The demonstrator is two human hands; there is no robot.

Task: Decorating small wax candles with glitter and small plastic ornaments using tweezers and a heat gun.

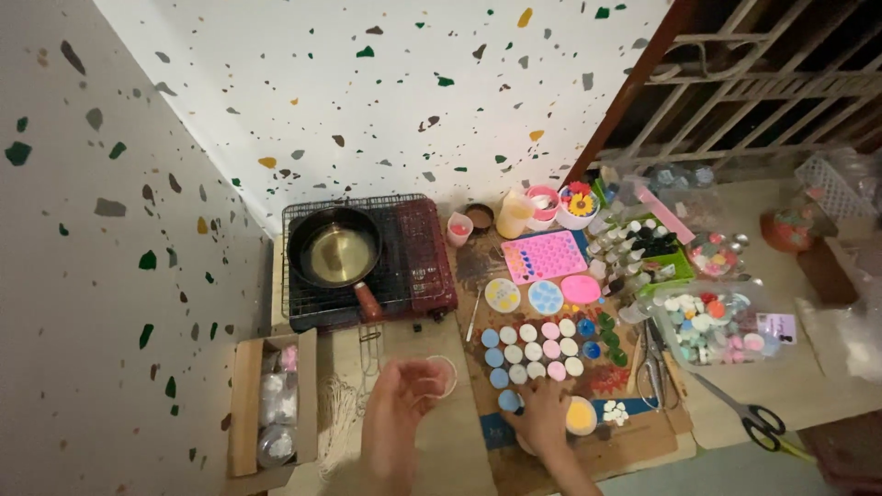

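1. The left hand (397, 404) is raised above the floor, its fingers (424, 384) curled around a small clear cup (442, 375), pinching it at the rim; the cup tilts toward the camera.
2. The right hand (542, 415) rests palm down on the brown board (634, 432), fingers spread, tips touching the nearest round candles (533, 354) in the grid.
3. A yellow-filled cup (581, 415) sits just beside the right hand, touching its outer edge.
4. The clear cup is left of the candle grid, apart from it.
5. Beyond lie a black pan (334, 246) on a portable stove (418, 262), a pink mould (544, 255), scissors (749, 418) and a cardboard box (246, 404).
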